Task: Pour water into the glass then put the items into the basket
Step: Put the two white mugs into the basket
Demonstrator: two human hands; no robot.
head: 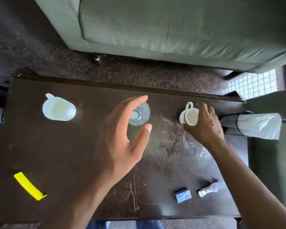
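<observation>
Reaching over the desk (73,154), your left hand (120,139) hovered above the glass (139,114), grip spread; your right hand (205,124) pinched the cup (191,116) beside it. Grasping the glass likely came next.

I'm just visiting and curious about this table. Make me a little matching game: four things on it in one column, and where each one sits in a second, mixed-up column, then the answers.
Things:
1. white jug
2. clear glass
3. white cup
4. yellow strip

Places:
A. near left corner of the table
B. gripped by the right hand
C. far left, standing alone
D. middle, between the open left hand's thumb and fingers

Pairs: 1-C, 2-D, 3-B, 4-A
</observation>
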